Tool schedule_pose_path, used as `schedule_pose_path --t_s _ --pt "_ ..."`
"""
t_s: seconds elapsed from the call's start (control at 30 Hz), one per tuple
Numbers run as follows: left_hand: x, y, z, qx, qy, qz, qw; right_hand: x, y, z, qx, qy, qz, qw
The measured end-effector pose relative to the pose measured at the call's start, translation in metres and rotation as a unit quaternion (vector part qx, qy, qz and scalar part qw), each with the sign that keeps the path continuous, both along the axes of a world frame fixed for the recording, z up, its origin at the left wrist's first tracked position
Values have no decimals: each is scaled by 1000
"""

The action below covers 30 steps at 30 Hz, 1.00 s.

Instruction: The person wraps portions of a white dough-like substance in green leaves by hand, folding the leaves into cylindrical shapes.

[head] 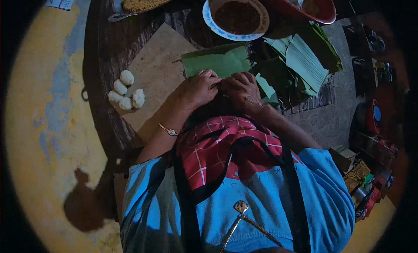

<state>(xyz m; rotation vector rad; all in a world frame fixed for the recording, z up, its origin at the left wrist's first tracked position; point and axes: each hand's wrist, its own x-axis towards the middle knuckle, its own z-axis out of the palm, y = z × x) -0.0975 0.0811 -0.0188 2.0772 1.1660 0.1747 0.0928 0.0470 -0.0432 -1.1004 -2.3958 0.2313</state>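
Observation:
My left hand [204, 88] and my right hand [240, 89] meet at the fingertips, close to my body, over the near edge of a green leaf piece [225, 62]. A bit of green leaf shows between the fingers of my left hand; my right fingers are curled against the same spot, and what they pinch is mostly hidden. The leaf piece lies flat on a brown board [160, 53]. Several white dough lumps [126, 77] sit on the board's left part. More cut leaf pieces [303, 63] lie stacked to the right.
Beyond the leaf stands a bowl [209, 14] with a blue-patterned rim and dark brown filling. A pan [117, 6] with tan crumbs is at the back left, a red basin [331, 11] with a plastic bag at the back right. The dark wooden table [107, 57] borders a yellow wall.

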Motion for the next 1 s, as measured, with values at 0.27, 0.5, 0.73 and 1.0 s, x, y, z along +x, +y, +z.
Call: schedule_pose_path --t_s 0.27,0.5,0.73,1.0 --pt "1 -20 -9 222 -5 3 975 -4 10 0 -86 -32 13 996" --pt "3 -9 -29 119 -69 68 988 -3 26 -3 -139 -45 43 988" --pt "1 3 -25 41 -99 100 989 -4 36 5 -163 13 56 985" --pt "0 9 -20 23 -50 107 993 -3 55 9 -176 35 105 978"
